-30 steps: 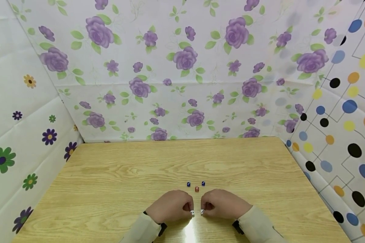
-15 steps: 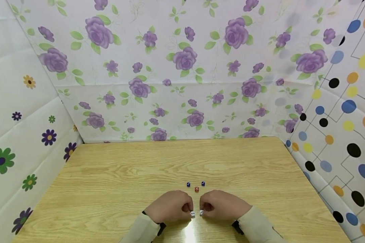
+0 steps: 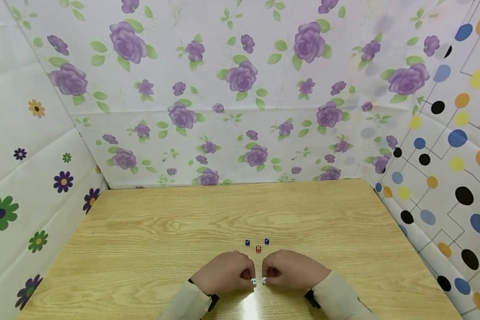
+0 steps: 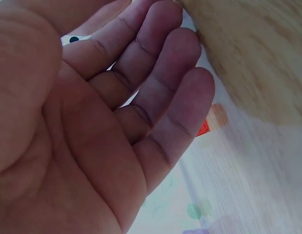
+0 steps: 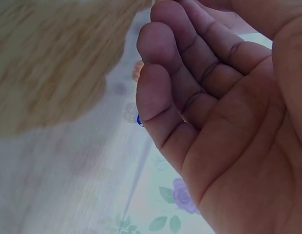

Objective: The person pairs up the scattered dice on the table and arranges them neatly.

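Observation:
In the head view my left hand (image 3: 226, 272) pinches a white die (image 3: 254, 282) between thumb and forefinger, low over the table. Facing it across a narrow gap, my right hand (image 3: 294, 269) pinches a second white die (image 3: 265, 280) the same way. Just beyond the hands lie a red die (image 3: 258, 249) and two blue dice, one to the left (image 3: 247, 242) and one to the right (image 3: 266, 241). A reddish sliver (image 3: 236, 252) peeks out behind the left knuckles. Both wrist views show curled fingers and palms; the pinched dice are out of sight there.
The wood-grain table (image 3: 164, 213) reaches back to a wall cloth with purple flowers (image 3: 242, 78). Patterned cloths also line the left side (image 3: 40, 146) and the right side (image 3: 444, 178). Cream sleeves and dark wrist straps show at both wrists.
Both hands stay nearly in place, and the white dice turn slightly in the fingertips. The reddish sliver now shows behind the left hand. The blue and red dice lie unmoved.

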### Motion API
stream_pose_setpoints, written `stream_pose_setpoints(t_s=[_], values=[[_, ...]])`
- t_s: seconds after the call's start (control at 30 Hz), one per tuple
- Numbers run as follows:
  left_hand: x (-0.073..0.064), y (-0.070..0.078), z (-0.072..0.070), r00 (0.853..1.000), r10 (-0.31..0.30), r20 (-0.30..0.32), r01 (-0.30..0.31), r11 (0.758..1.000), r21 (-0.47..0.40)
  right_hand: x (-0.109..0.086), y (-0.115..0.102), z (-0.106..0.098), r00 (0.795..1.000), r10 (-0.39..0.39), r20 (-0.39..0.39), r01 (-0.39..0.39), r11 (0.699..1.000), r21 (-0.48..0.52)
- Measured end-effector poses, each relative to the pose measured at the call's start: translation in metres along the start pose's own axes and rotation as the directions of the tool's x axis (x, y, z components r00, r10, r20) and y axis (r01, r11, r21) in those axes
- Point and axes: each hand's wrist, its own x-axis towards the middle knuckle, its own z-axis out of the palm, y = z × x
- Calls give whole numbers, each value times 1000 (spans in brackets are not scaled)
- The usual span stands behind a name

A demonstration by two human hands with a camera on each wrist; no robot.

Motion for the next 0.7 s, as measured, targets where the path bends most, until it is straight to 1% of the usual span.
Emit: stream_pose_setpoints(t_s=[0.1, 0.33, 0.47, 0.53, 0.7], values=[[1, 0, 0, 1000, 10, -8, -10, 1000, 25, 0, -1, -1, 1000, 3, 1, -3, 1000, -13], [0, 1, 1, 1000, 6, -1, -6, 1000, 2, 0, -1, 3, 1000, 8, 6, -8, 1000, -26], [0, 2, 0, 1000, 6, -12, -6, 1000, 8, 1, 0, 3, 1000, 16, -1, -16, 999, -36], [0, 2, 0, 1000, 4, -12, -4, 1000, -4, 1, -1, 3, 1000, 21, -2, -21, 999, -36], [-1, 2, 1, 1000, -7, -7, 7, 1000, -20, 1, -4, 3, 1000, 17, 12, -16, 999, -42]])
